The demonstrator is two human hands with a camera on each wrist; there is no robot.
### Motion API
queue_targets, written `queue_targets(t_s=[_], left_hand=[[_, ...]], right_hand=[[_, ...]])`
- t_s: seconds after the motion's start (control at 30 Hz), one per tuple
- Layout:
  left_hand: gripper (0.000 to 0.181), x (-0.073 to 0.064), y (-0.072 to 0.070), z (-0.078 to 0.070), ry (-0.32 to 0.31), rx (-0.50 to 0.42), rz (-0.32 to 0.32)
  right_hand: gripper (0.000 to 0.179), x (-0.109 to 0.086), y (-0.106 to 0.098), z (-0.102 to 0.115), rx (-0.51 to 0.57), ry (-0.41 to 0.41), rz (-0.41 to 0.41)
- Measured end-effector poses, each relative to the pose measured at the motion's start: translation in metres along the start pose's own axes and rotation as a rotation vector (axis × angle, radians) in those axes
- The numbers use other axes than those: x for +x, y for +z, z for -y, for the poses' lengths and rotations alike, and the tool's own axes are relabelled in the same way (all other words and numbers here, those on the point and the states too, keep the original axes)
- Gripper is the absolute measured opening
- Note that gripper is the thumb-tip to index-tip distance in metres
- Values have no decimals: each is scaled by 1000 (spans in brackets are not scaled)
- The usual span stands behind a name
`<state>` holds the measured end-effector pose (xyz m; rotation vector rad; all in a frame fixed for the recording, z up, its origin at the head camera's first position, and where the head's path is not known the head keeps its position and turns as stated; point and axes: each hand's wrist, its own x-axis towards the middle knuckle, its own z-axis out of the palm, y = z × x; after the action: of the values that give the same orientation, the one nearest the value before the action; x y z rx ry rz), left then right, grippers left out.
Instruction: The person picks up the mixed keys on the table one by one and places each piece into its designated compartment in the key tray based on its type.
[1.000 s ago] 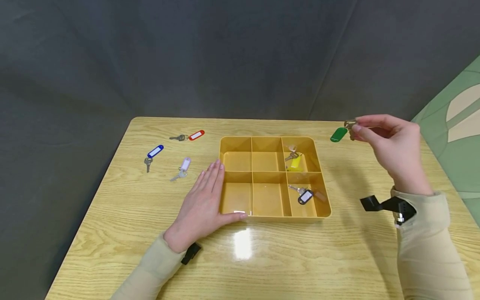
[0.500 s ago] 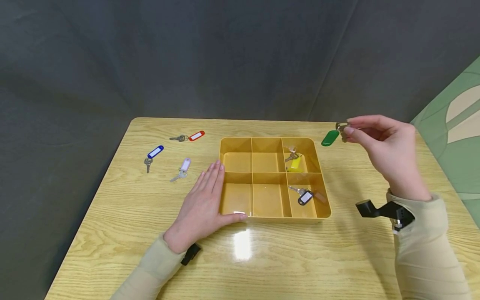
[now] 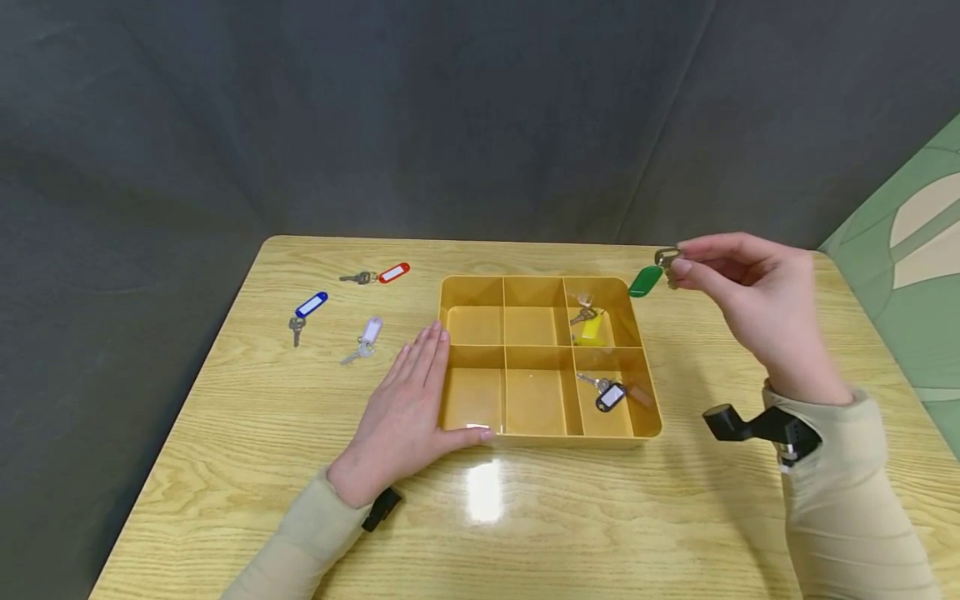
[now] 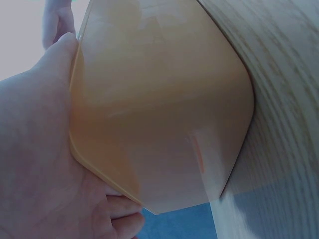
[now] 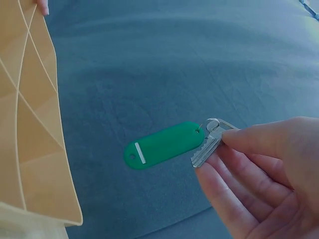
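Note:
In the head view my right hand (image 3: 765, 308) pinches a key (image 5: 209, 144) between thumb and fingers, up near the organizer's far right corner. From its ring hangs a green key tag (image 5: 164, 144), which overlaps the rim in the head view. My left hand (image 3: 405, 408) rests with straight fingers along the left side of the yellow six-compartment organizer (image 3: 534, 344), its thumb on the front rim. A key with a yellow tag (image 3: 591, 327) lies in the back right compartment. The front right one contains a key with a black-rimmed tag (image 3: 611, 397).
Left of the organizer, on the wooden table (image 3: 247, 433), lie keys with a red tag (image 3: 393, 272), a blue tag (image 3: 311, 304) and a pale lilac tag (image 3: 371, 330). A dark cloth (image 3: 465, 125) hangs behind the table's far edge.
My right hand has moved left with the key and green tag, bringing the tag to the organizer's far right corner. The left hand and the organizer stay in place.

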<state>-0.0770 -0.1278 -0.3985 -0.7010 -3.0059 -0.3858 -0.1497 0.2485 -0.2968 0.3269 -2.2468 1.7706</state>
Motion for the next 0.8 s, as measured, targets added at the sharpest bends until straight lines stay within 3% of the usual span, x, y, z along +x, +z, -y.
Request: queue_targets(t_s=[0.33, 0.57, 0.8], left_hand=[[129, 0, 1, 0, 7, 1, -12], [129, 0, 0, 0, 4, 2, -7], [129, 0, -1, 0, -1, -2, 4]], right_hand=[[22, -1, 9, 0, -87, -17, 27], [21, -2, 14, 1, -54, -40, 48], [20, -1, 19, 3, -103, -40, 61]])
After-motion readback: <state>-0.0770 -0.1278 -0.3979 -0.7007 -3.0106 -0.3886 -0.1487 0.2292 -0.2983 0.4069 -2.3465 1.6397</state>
